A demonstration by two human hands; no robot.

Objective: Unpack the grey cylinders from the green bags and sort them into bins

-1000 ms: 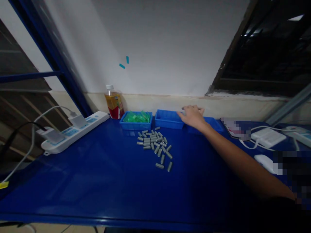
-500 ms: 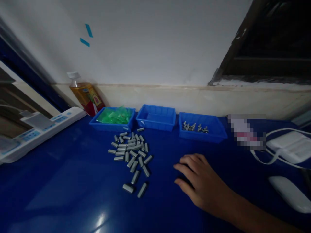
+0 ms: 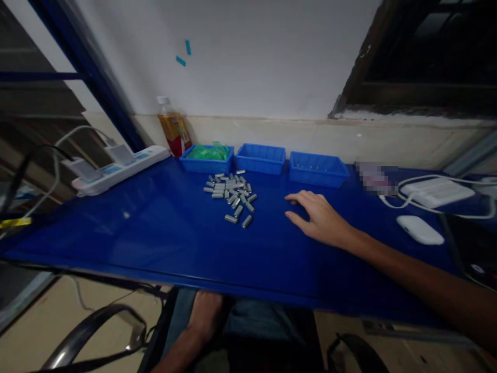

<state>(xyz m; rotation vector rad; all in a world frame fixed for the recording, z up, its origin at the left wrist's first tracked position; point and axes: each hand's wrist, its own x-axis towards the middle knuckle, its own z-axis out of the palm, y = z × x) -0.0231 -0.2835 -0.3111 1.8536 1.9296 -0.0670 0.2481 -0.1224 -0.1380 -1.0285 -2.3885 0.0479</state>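
My right hand hovers over or rests on the blue table, open, its thumb and fingers apart and nothing between them. To its left lies a loose pile of short, grey metal rods, nearest to its fingertips. Behind them stand three blue bins: the left bin holds green plastic bags, the middle bin shows a bare inside, and the right bin has small metal fittings in it. My left hand lies on my thigh below the table edge, its fingers hidden.
A drink bottle leans by the wall beside a white power strip with plugs and cables. On the right are a white charger with a cord, a white mouse-like object and a dark device. Chair armrests flank my lap.
The view has tilted down and pulled back, bringing my lap and left hand into sight. My right hand stays open near the pile. The rods and bins keep their places.
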